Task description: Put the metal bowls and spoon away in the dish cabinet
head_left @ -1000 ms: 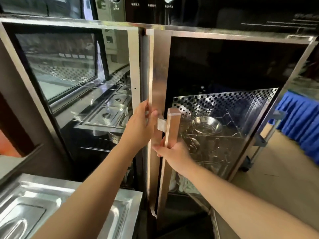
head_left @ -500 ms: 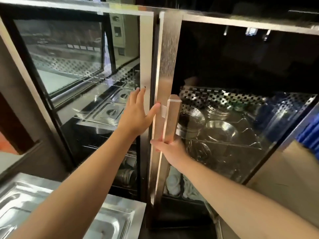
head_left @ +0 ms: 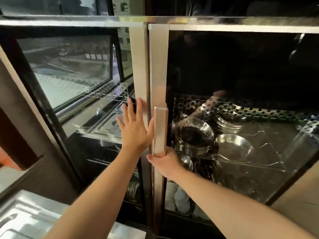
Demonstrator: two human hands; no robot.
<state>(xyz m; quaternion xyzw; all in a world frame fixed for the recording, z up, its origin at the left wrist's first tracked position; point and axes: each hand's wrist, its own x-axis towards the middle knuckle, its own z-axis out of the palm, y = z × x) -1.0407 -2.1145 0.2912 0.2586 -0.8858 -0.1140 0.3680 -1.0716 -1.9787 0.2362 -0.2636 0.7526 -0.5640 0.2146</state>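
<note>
While glass doors meet, shiny metal bowls (head_left: pixel 195 135) sit stacked inside.

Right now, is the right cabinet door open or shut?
Shut, or nearly: the right door lies flush beside the left door's frame. The right hand grips its handle.

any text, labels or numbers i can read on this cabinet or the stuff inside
None readable. The cabinet doors, the handle and the metal bowls show no lettering. Small light marks on the dark panel above the left door are too blurred to read.
</note>
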